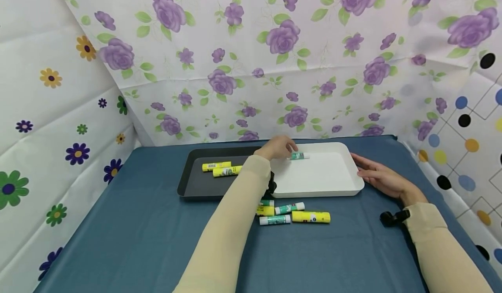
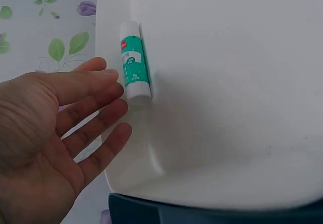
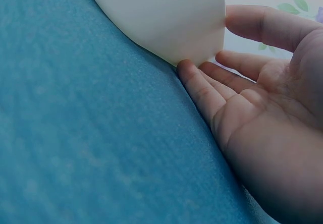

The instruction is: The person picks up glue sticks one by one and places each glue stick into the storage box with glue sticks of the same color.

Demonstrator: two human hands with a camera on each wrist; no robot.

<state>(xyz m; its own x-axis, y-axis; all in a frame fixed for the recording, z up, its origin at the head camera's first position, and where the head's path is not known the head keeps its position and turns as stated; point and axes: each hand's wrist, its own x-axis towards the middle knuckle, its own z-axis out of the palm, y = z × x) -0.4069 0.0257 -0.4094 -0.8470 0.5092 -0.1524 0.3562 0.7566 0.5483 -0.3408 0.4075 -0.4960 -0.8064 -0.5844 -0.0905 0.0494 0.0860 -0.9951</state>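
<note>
My left hand point(image 1: 277, 148) is over the far left part of the white tray point(image 1: 325, 177), its fingers loosely spread. Right at its fingertips a small green-and-white glue stick point(image 2: 135, 65) lies along the tray's far side; the left wrist view shows the fingers not closed round it. At the tray's right end, my right hand point(image 1: 386, 180) touches the rim with extended fingers point(image 3: 202, 90). Left of the white tray is a dark grey tray point(image 1: 196, 187), partly covered by my left forearm. Two yellow glue sticks point(image 1: 227, 171) lie in it.
In front of the trays, several glue sticks lie on the blue cloth: a yellow one point(image 1: 311, 216), two green-and-white ones point(image 1: 289, 208), and others partly hidden by my left sleeve point(image 1: 231, 223). A flowered curtain point(image 1: 219, 83) hangs behind the table.
</note>
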